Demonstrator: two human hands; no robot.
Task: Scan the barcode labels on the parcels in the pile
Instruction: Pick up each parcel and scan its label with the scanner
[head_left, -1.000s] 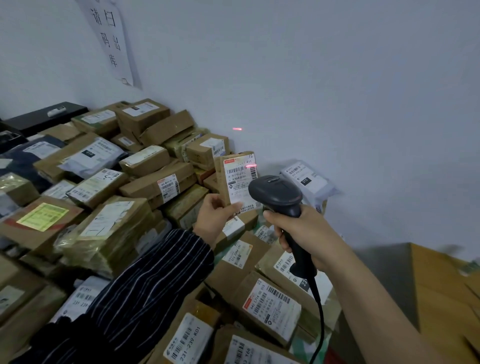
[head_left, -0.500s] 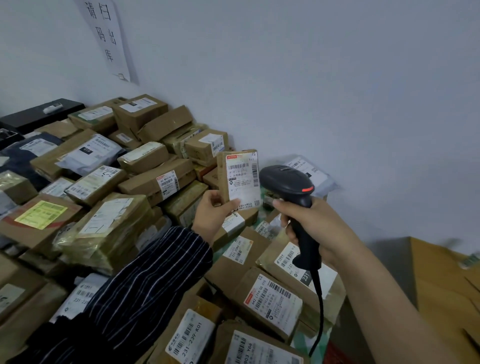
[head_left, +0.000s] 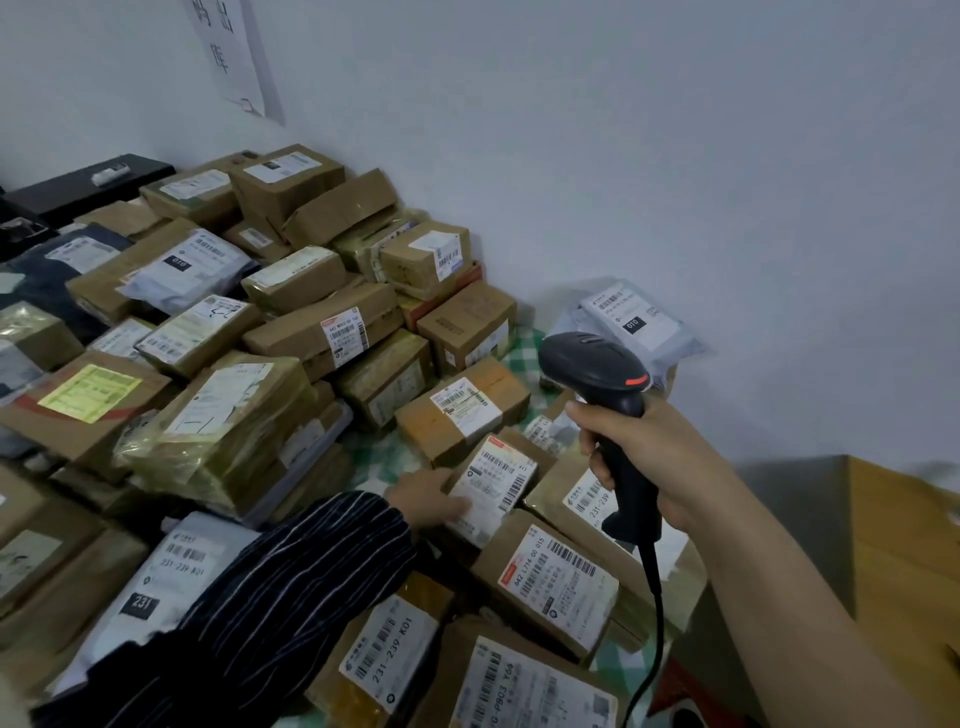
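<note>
Brown cardboard parcels with white barcode labels lie in a pile (head_left: 322, 332) along the wall. My left hand (head_left: 428, 493), in a striped sleeve, grips a small parcel (head_left: 496, 486) low on the pile, label facing up. My right hand (head_left: 654, 457) is closed around the handle of a black barcode scanner (head_left: 592, 364). The scanner's head is above and to the right of that parcel and points left. Its cable hangs down toward the bottom edge. No red scan line shows.
A grey mailer bag (head_left: 634, 322) leans on the wall behind the scanner. A labelled box (head_left: 561, 577) lies just in front of the small parcel. A brown cardboard box (head_left: 904, 545) stands at the right. A paper sign (head_left: 228, 52) hangs on the wall.
My left hand has brought the small parcel down from in front of the scanner onto the pile. The red scan beam seen a second ago is gone. The scanner has shifted right.
</note>
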